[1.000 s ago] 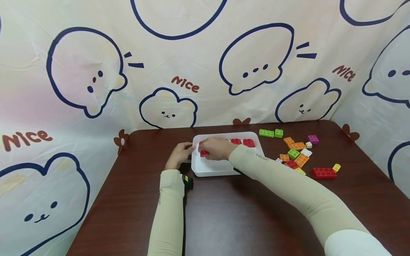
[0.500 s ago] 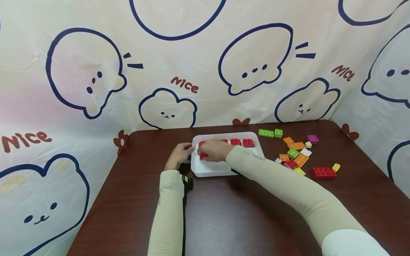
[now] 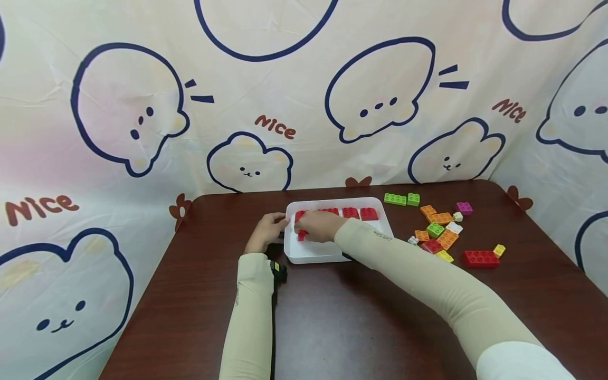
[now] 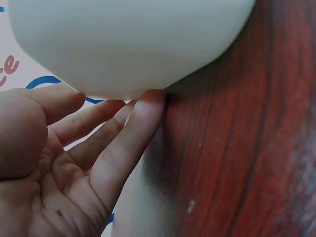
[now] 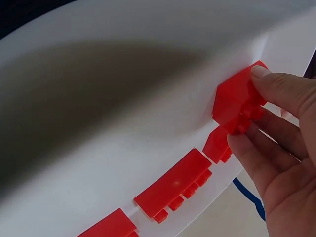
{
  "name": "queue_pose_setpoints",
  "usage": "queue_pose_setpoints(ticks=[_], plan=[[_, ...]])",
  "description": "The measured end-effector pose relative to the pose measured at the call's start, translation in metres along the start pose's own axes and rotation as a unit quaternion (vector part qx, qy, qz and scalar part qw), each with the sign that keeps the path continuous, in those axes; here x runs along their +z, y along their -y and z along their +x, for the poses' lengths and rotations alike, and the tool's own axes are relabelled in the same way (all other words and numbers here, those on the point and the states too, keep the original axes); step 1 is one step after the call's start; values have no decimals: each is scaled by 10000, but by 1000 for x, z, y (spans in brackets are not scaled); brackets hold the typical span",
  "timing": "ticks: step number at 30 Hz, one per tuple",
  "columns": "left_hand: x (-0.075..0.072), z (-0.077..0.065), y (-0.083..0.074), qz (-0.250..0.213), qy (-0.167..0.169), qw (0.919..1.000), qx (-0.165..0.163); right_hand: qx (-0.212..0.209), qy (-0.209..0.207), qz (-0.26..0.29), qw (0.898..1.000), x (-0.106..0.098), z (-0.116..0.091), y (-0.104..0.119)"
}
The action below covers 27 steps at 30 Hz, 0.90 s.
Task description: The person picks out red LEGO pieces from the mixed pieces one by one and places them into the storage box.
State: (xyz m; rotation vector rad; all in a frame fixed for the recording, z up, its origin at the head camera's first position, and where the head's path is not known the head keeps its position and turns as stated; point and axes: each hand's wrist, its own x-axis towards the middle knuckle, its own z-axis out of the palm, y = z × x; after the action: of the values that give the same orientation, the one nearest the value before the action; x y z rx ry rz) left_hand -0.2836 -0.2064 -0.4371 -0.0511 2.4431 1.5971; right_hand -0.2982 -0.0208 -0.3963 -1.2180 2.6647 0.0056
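My right hand [image 3: 320, 226] is inside the white tray [image 3: 318, 253], near its left end. Between thumb and fingers it pinches a red toy building brick [image 5: 236, 98], which stands close to the tray wall with its studs facing the fingers. Other red bricks line the tray's far side, among them a long brick [image 5: 174, 184] and a shorter brick [image 5: 216, 144] beside the held one. At the tray's left end is my left hand [image 3: 267, 232]. Its fairly straight fingers [image 4: 143, 111] touch the tray's outer edge, and the palm holds nothing.
Loose bricks lie on the dark wooden table [image 3: 323, 322] right of the tray: two green bricks [image 3: 395, 199] at the back, a mixed pile with an orange brick [image 3: 447, 239], a purple brick [image 3: 464, 208] and a large red brick [image 3: 481, 258]. A printed cloth [image 3: 304, 89] hangs behind.
My right hand has shifted slightly toward me and left within the tray, still pinching the red brick. More of the far row shows now. The left hand stays at the tray's edge.
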Motion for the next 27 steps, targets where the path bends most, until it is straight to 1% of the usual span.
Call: queue_pose_setpoints(ticks=[12,18,27], plan=[[0,1,0,-97,18,9999,-30,92,126,48,9999,0,0,2],[0,2,-1,-181,54,9998,-52,13,145,10,9999,2,2,3],[-1,2,0,-216,64,9997,-38,7,151,-15,9999,4,6,3]])
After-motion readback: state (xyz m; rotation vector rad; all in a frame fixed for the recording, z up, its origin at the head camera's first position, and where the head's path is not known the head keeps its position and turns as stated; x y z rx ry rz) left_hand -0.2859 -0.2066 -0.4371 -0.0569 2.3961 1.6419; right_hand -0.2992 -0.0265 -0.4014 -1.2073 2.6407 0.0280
